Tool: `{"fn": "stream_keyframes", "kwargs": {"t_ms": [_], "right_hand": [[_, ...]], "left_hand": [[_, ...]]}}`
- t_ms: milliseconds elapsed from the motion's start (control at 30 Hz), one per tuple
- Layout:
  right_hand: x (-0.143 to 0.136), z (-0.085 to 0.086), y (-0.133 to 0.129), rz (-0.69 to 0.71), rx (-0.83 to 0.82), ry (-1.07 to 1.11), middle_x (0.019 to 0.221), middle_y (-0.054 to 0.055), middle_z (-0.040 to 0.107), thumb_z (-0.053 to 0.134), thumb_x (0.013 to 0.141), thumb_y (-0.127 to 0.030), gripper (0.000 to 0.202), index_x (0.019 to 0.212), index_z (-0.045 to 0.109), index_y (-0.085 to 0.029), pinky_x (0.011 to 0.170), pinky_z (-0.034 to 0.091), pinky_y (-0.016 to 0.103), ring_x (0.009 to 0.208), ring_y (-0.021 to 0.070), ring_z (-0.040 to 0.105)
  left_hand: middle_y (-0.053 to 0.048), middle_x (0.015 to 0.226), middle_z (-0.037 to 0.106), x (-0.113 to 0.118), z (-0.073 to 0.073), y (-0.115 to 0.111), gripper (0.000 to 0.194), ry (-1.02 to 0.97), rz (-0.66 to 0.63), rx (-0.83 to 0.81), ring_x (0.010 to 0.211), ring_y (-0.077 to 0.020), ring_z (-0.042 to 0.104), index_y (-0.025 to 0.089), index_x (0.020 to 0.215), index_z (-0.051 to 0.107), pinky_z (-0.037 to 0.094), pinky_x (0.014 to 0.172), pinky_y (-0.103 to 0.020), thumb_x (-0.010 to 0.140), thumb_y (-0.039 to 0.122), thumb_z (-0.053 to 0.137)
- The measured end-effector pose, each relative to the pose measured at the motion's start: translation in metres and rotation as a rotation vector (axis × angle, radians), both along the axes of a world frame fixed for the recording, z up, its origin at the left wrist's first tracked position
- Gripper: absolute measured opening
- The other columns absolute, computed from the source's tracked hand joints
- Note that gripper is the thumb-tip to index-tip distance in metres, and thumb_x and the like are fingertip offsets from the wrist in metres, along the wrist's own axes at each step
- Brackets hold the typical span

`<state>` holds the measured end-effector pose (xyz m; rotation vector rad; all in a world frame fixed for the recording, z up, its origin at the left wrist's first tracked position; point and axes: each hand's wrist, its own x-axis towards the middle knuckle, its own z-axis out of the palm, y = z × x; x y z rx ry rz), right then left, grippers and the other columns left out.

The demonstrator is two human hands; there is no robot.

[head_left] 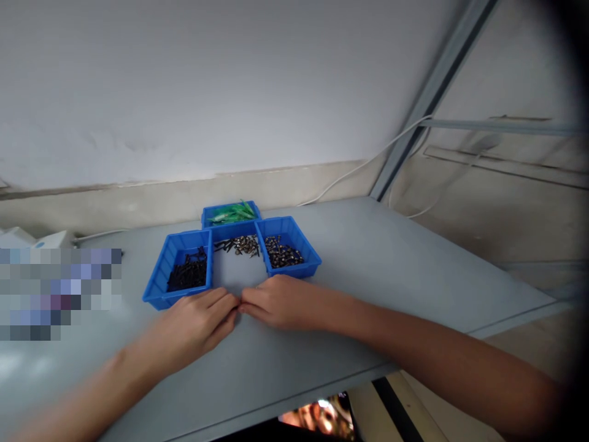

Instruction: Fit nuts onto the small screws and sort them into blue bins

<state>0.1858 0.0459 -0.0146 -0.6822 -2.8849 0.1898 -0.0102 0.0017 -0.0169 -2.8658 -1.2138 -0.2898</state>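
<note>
1. on my feed, the l hand (200, 316) was just below ctr frame, fingers closed in a pinch, tips meeting those of the r hand (283, 302).
2. r hand was pinched shut too; i couldn't tell what, if anything, was btwn the fingertips.
3. l blue bin (155, 279), ctr-left, held black pcs (188, 272); its near edge was by the l hand, contact unclear.
4. r blue bin (306, 250), just right of ctr, held small metallic pcs (284, 253), just beyond the r hand.
5. loose pcs (246, 245), dark & brassy, lay on the grey table (391, 258) btwn those bins, near ctr.
6. rear blue bin (235, 231), behind the loose pcs, held green packets (234, 212).
7. upper right, i had a metal frame (421, 110) w/ a white cable (350, 170) running down-left along the wall (207, 92).
</note>
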Motion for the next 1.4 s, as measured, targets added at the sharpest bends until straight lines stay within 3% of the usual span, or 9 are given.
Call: {"fn": "stream_keyframes", "kwargs": {"t_ms": [200,433,700,1033,1200,1400], "right_hand": [[0.0032,-0.0017,0.0000,-0.015,0.026,0.006,0.066,0.003,0.061,0.034,0.092,-0.030,0.025,0.088,0.054,-0.015,0.050,0.029,0.025,0.056,0.0131,0.054],[0.0027,-0.0001,-0.0001,-0.012,0.069,-0.024,0.065,0.003,0.061,0.037,0.091,-0.027,0.021,0.088,0.054,-0.014,0.047,0.026,0.025,0.053,0.0123,0.053],[0.0012,-0.0014,-0.0004,0.000,0.044,-0.009,0.067,0.003,0.062,0.039,0.089,-0.023,0.019,0.084,0.055,-0.015,0.049,0.030,0.024,0.055,0.0124,0.055],[0.0034,0.0011,0.0002,-0.008,0.156,-0.067,0.066,0.003,0.062,0.036,0.091,-0.026,0.022,0.083,0.054,-0.014,0.047,0.025,0.025,0.056,0.0131,0.056],[0.0028,-0.0003,-0.0027,0.082,0.190,0.012,0.067,0.002,0.061,0.036,0.091,-0.029,0.024,0.082,0.053,-0.015,0.047,0.025,0.025,0.058,0.0125,0.055],[0.0032,0.0000,-0.0021,0.069,0.201,0.034,0.067,0.002,0.061,0.034,0.091,-0.029,0.025,0.081,0.053,-0.015,0.048,0.025,0.025,0.059,0.0121,0.055]], "left_hand": [[0.001,0.064,0.054,0.0008,0.0049,-0.0021,0.026,0.096,0.101,-0.096,0.057,-0.0159,0.058,0.019,0.077,0.050,0.041,0.053,-0.028,0.091,0.031,0.031],[0.002,0.063,0.055,-0.0014,0.0076,-0.0024,0.019,0.025,0.148,-0.082,0.056,-0.0151,0.058,0.019,0.076,0.048,0.041,0.051,-0.026,0.088,0.028,0.037],[0.002,0.064,0.057,-0.0009,0.0039,-0.0052,0.026,-0.047,-0.026,0.033,0.057,-0.0127,0.059,0.019,0.080,0.052,0.042,0.052,-0.024,0.093,0.029,0.032],[0.000,0.059,0.061,0.0012,0.0046,0.0004,0.026,0.228,0.112,-0.037,0.052,-0.0170,0.061,0.018,0.081,0.054,0.041,0.047,-0.024,0.092,0.029,0.033],[-0.003,0.063,0.064,0.0049,0.0059,-0.0020,0.028,0.219,0.071,-0.068,0.054,-0.0193,0.062,0.017,0.082,0.057,0.042,0.047,-0.027,0.092,0.026,0.033],[-0.003,0.065,0.064,0.0055,0.0069,-0.0012,0.030,0.216,0.093,-0.130,0.057,-0.0201,0.063,0.018,0.080,0.057,0.043,0.050,-0.028,0.092,0.028,0.032]]}}
